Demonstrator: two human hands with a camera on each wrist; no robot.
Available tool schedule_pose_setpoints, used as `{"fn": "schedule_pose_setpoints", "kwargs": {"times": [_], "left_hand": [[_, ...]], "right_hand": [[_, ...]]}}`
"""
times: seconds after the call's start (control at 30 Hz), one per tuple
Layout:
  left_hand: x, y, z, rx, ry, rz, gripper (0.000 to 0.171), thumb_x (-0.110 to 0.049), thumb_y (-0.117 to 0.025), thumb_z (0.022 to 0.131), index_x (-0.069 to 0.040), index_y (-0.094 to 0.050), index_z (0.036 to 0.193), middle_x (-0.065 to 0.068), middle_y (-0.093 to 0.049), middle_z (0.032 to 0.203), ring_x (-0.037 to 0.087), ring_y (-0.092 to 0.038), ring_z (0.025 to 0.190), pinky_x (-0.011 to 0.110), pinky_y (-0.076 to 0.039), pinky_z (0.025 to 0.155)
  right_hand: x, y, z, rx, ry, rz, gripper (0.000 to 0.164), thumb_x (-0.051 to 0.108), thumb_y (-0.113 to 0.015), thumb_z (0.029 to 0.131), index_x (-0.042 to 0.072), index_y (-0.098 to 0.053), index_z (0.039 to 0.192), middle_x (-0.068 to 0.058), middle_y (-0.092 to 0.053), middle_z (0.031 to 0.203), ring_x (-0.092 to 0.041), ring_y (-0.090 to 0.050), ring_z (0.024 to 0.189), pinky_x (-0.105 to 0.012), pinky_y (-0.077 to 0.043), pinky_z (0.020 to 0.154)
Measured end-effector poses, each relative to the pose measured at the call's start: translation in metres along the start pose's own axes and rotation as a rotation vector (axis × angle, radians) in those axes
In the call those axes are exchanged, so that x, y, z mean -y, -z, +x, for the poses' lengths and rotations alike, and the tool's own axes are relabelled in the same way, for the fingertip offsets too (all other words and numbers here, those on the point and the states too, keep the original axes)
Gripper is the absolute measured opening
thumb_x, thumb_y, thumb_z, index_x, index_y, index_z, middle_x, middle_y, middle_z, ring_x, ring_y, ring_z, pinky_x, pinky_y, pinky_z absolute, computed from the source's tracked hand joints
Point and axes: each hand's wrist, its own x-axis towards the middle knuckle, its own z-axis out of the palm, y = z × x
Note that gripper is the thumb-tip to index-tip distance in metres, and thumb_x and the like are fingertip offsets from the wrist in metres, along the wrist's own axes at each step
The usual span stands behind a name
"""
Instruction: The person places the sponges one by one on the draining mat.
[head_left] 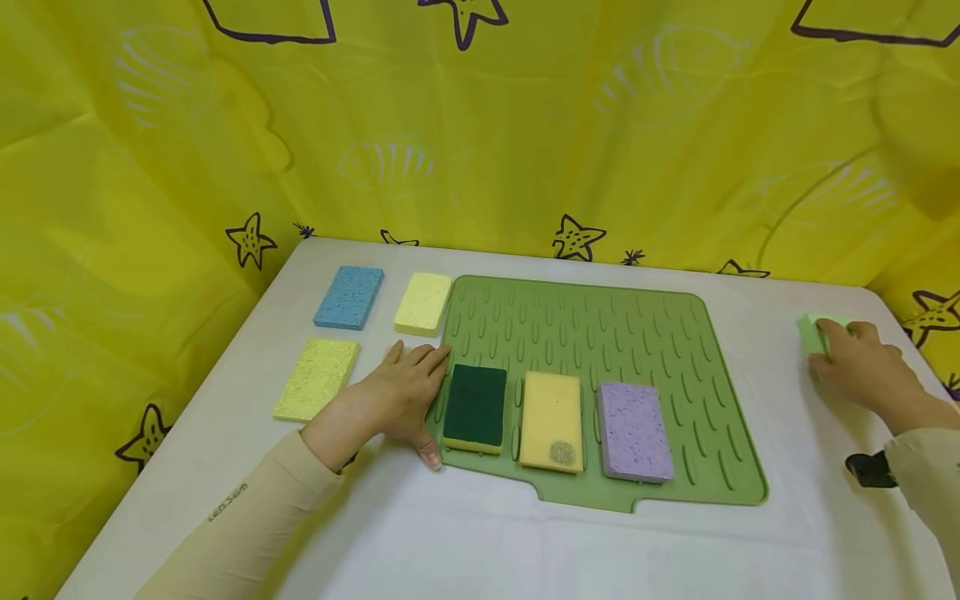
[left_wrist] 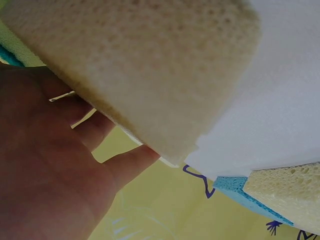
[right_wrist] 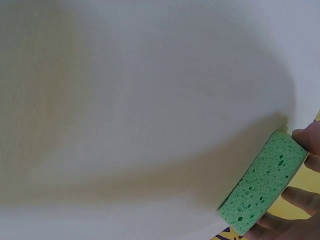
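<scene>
My left hand (head_left: 408,387) is at the left edge of the green ribbed mat (head_left: 570,321), over a beige sponge (left_wrist: 150,65) mostly hidden by it in the head view. In the left wrist view my fingers (left_wrist: 132,165) hook at the beige sponge's edge; in the head view the thumb lies near the mat's lower left corner. At the far right, my right hand (head_left: 870,367) holds a light green sponge (right_wrist: 262,182) by its edges, close over the white table. Its fingers (right_wrist: 300,200) wrap the far side of the sponge.
On the mat lie a dark green scrub sponge (head_left: 475,407), a yellow sponge (head_left: 550,412) with a grey patch, and a purple sponge (head_left: 633,429). Left of it are blue (head_left: 349,297), pale yellow (head_left: 422,302) and yellow-green (head_left: 318,377) sponges. A yellow curtain (head_left: 480,167) hangs behind.
</scene>
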Motion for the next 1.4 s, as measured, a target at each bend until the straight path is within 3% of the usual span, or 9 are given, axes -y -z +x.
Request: {"fn": "schedule_pose_setpoints", "kwargs": {"times": [0.43, 0.67, 1.4], "left_hand": [[-0.002, 0.002, -0.001, -0.006, -0.007, 0.007, 0.146, -0.084, -0.074, 0.051, 0.000, -0.020, 0.157, 0.014, -0.014, 0.166, 0.035, -0.017, 0.152, 0.062, -0.014, 0.121], [-0.001, 0.002, 0.000, 0.004, -0.001, 0.004, 0.146, -0.083, -0.074, 0.051, -0.001, -0.019, 0.157, 0.013, -0.013, 0.167, 0.035, -0.016, 0.153, 0.062, -0.013, 0.122], [0.000, 0.001, -0.001, 0.003, -0.007, -0.002, 0.146, -0.084, -0.074, 0.051, -0.001, -0.019, 0.157, 0.014, -0.013, 0.166, 0.035, -0.016, 0.152, 0.063, -0.013, 0.121]], "right_hand": [[0.002, 0.000, -0.007, -0.126, 0.041, -0.028, 0.049, 0.010, -0.047, 0.093, -0.011, -0.031, 0.134, -0.052, -0.026, 0.124, -0.076, -0.040, 0.093, -0.077, -0.038, 0.077], [0.011, 0.002, -0.009, -0.151, 0.045, -0.017, 0.052, 0.011, -0.049, 0.096, -0.009, -0.032, 0.140, -0.050, -0.027, 0.128, -0.072, -0.040, 0.099, -0.076, -0.037, 0.081], [0.033, 0.006, -0.019, -0.200, 0.118, -0.019, 0.049, 0.016, -0.057, 0.096, -0.001, -0.041, 0.138, -0.043, -0.036, 0.132, -0.067, -0.047, 0.098, -0.074, -0.040, 0.071]]}}
